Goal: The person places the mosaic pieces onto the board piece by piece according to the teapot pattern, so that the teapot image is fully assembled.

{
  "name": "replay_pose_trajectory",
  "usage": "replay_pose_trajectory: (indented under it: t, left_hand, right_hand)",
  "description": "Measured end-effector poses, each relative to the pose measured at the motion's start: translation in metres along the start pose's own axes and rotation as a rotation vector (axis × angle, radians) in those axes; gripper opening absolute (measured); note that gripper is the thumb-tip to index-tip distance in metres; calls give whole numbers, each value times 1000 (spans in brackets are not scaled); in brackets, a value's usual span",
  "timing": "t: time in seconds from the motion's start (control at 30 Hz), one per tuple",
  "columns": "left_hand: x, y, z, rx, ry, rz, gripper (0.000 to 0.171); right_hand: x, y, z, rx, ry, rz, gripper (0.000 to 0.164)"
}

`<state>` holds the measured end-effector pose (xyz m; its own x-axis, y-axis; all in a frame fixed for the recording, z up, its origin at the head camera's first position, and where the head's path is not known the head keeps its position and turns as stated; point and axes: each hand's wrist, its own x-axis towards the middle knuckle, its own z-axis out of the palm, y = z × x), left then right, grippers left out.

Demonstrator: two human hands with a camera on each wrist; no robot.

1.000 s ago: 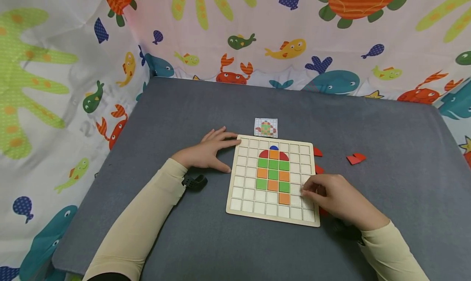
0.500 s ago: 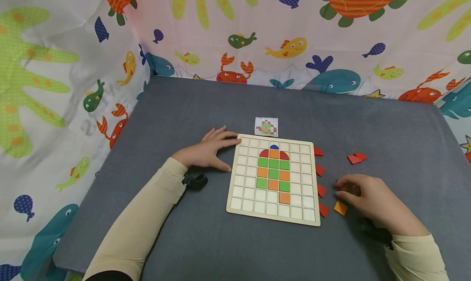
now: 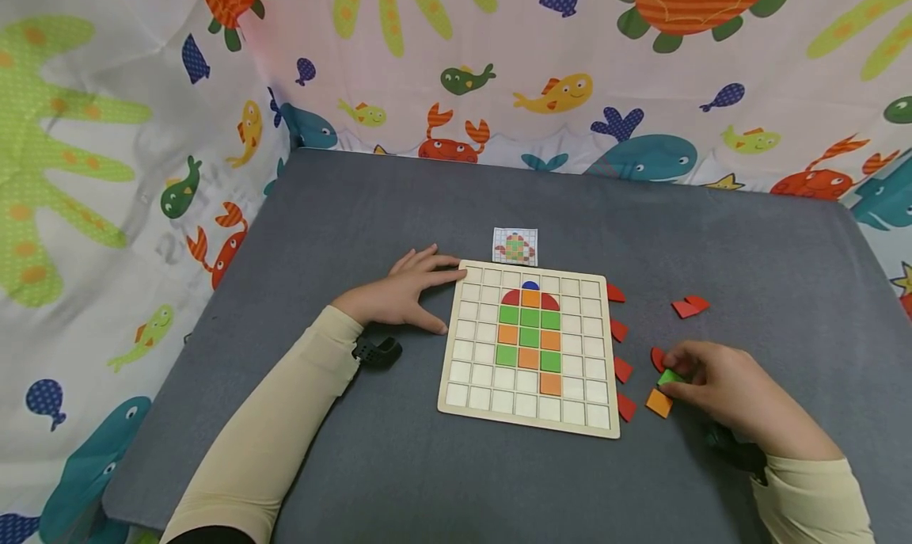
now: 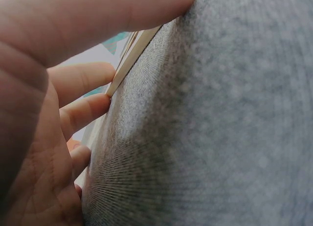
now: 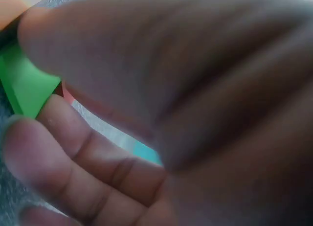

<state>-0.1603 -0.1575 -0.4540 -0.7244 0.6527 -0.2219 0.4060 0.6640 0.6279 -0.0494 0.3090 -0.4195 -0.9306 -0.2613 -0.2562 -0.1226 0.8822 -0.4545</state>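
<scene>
In the pinching right hand, a flat bright-green tile, left hand outspread.

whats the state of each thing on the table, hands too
board, lying flat, partly filled
set pieces, seated in the grid
picture card, printed side up
left hand, fingers spread, touching the board's edge
right hand, fingers curled, pinching green piece
green piece, off the board
loose orange piece, off the board
loose red pieces, off the board
</scene>
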Motion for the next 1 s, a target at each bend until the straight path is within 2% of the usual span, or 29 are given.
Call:
replay_pose_trajectory:
  t: [0.4,0.57,0.73,1.0]
  left_hand:
    - [-1,1,0,-10,8,-7,96]
    - [0,1,0,-7,3,-8,95]
    - [0,1,0,-9,-1,-9,96]
    - [-1,2,-1,-2,-1,-8,96]
  right_hand:
    - [4,-16,4,-70,13,-28,20]
    - [1,-23,5,-64,32,-22,17]
    - [-2,-39,9,-57,52,-38,13]
    - [4,-66,19,-95,109,-214,16]
